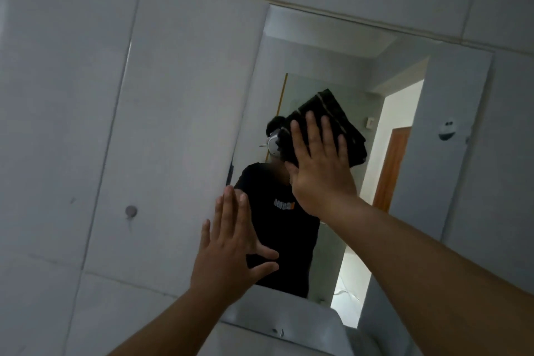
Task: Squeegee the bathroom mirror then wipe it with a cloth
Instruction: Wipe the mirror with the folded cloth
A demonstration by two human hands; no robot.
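The frameless mirror (445,113) hangs on the grey tiled wall and fills the middle and right of the head view. My right hand (320,170) lies flat, fingers spread, pressing a dark cloth (344,124) against the glass near the mirror's middle. The cloth sticks out above and to the right of my fingers. My left hand (231,251) rests open and flat at the mirror's lower left edge, partly on the tile, holding nothing. No squeegee is in sight. The glass reflects a person in a black shirt.
A white basin rim (277,318) sits just below the mirror. A small round wall plug (131,211) marks the tile at left. A suction hook (446,131) and a lit doorway with a wooden door (393,170) appear in the mirror's right part.
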